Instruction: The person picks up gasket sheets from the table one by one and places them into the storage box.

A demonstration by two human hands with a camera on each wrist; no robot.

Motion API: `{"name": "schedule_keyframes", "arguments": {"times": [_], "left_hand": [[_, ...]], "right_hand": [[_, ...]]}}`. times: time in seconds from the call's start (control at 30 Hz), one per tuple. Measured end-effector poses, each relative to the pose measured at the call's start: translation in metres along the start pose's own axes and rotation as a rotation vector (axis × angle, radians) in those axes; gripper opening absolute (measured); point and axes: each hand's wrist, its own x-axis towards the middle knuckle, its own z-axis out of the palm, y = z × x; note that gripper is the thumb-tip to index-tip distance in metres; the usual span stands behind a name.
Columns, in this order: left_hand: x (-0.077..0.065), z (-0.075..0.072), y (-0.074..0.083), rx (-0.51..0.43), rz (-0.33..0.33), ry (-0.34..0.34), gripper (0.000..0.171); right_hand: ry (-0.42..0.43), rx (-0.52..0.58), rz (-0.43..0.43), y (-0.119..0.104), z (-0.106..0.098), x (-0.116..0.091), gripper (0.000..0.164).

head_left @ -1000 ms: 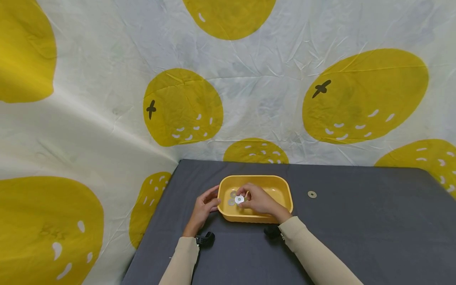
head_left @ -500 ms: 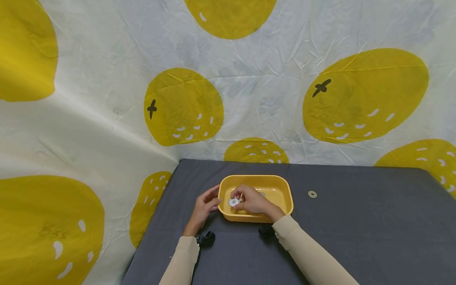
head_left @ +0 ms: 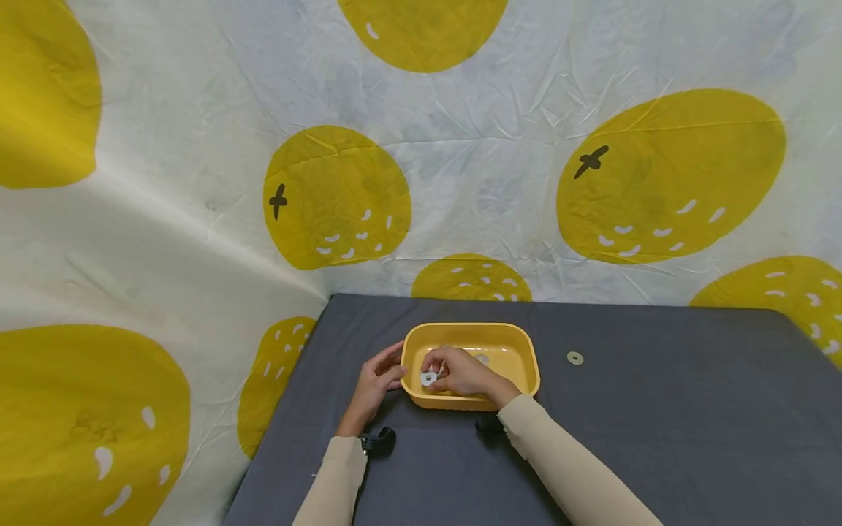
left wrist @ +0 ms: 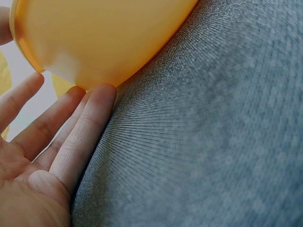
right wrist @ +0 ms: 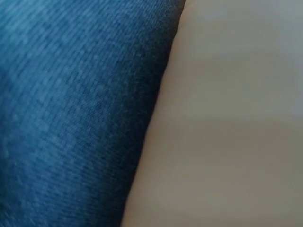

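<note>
A yellow rectangular tub (head_left: 470,402) stands on the dark grey cloth. My left hand (head_left: 370,387) is at its left end; in the left wrist view the fairly straight fingers (left wrist: 80,127) touch the outer wall, with the thumb near the rim. My right hand (head_left: 460,371) reaches down inside the tub, at its left half. Between thumb and fingertips it pinches a white, washer-like disc (head_left: 429,378) with a centre hole. Another flat disc (head_left: 483,359) lies on the tub floor behind the hand. The right wrist view shows only cloth and a beige sleeve (right wrist: 227,118).
A single washer (head_left: 575,358) lies on the cloth to the right of the tub. The grey-covered table (head_left: 658,409) extends right and toward me. A white curtain with yellow fruit print (head_left: 480,183) hangs behind and on the left.
My right hand has shifted left and slightly toward me inside the tub, with the washer in its fingers. A disc behind it has come into sight. The left hand stays put.
</note>
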Motion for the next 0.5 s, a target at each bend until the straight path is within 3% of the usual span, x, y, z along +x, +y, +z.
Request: {"name": "schedule_keyframes", "arguments": {"times": [0.5], "left_hand": [[-0.0009,0.0016,0.0015,0.006,-0.012,0.009,0.051]], "right_hand": [[-0.031,-0.062,-0.019,0.0017,0.0009,0.0008,0.023]]}}
